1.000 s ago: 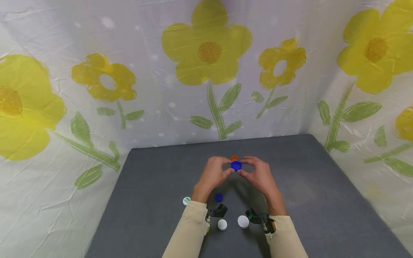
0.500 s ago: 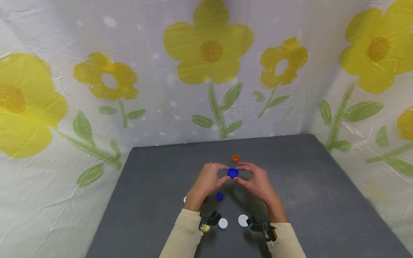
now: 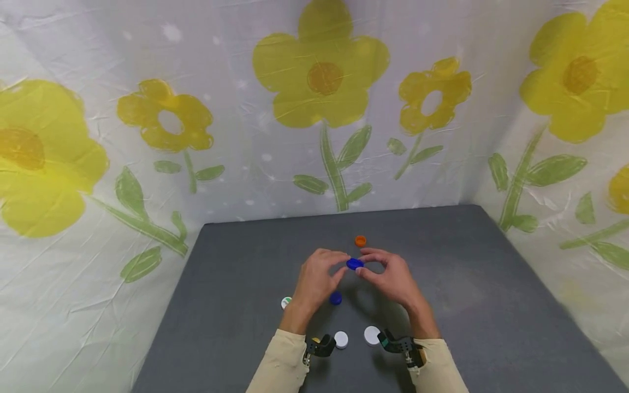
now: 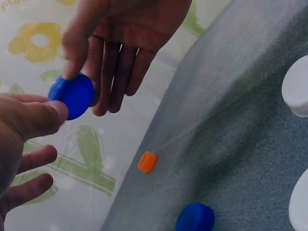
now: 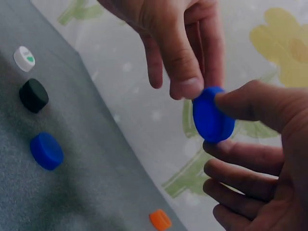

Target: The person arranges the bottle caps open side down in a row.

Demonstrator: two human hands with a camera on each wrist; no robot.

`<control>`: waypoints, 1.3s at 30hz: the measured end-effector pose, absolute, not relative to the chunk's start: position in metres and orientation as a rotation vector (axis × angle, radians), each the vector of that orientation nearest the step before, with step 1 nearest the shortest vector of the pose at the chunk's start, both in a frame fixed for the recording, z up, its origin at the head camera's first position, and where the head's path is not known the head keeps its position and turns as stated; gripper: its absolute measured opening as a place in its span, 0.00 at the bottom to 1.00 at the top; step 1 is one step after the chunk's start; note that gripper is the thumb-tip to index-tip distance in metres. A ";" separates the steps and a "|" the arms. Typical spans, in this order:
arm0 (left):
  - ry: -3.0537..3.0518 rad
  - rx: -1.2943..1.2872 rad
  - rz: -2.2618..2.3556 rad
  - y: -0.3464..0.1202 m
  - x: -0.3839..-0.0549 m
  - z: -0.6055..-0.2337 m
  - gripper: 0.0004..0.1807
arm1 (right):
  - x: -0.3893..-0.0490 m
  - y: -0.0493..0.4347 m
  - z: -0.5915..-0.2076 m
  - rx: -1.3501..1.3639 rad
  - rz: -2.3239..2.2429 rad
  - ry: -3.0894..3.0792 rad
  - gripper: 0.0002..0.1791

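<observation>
A round blue bottle cap [image 3: 355, 264] is held above the table between both hands. My left hand [image 3: 318, 277] pinches its left edge, and my right hand [image 3: 390, 274] grips the opposite edge between thumb and index finger. In the left wrist view the blue cap [image 4: 72, 96] stands tilted, with one thumb on it from each side. Seen from the right wrist, the hollow side of the cap [image 5: 211, 114] partly shows, and the other fingers of the right hand [image 5: 260, 159] are spread below it.
On the grey table [image 3: 491, 284] lie an orange cap [image 3: 361, 240], another blue cap [image 3: 336, 298], two white caps [image 3: 341, 339] and a white-and-green cap [image 3: 286, 303]. A black cap [image 5: 34, 95] shows from the right wrist. Something yellow [image 3: 316, 340] is partly hidden by the left wristband.
Both hands have drawn the blue cap nearer and slightly left, uncovering the orange cap. The cap has turned from a round face to a flatter, tilted outline.
</observation>
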State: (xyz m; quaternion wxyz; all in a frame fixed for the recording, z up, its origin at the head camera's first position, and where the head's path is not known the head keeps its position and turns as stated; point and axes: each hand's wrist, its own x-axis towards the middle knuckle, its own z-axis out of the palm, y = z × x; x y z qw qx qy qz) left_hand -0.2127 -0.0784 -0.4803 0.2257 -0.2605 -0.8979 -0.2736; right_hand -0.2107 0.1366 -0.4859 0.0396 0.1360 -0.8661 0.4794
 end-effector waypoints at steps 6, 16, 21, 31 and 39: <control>-2.449 -0.669 -0.905 -0.077 -0.211 -0.482 0.12 | -0.210 0.136 -0.486 0.429 1.630 -2.577 0.18; -2.394 -0.466 -1.405 -0.076 -0.209 -0.478 0.10 | -0.210 0.131 -0.484 0.478 1.412 -2.456 0.22; -2.377 -0.312 -1.690 -0.078 -0.209 -0.479 0.12 | -0.209 0.126 -0.481 0.600 1.230 -2.376 0.28; -2.321 -0.128 -2.100 -0.080 -0.203 -0.476 0.15 | -0.208 0.119 -0.486 0.647 1.189 -2.333 0.29; -2.396 -0.221 -1.992 -0.081 -0.203 -0.479 0.15 | -0.207 0.120 -0.487 0.631 1.131 -2.358 0.28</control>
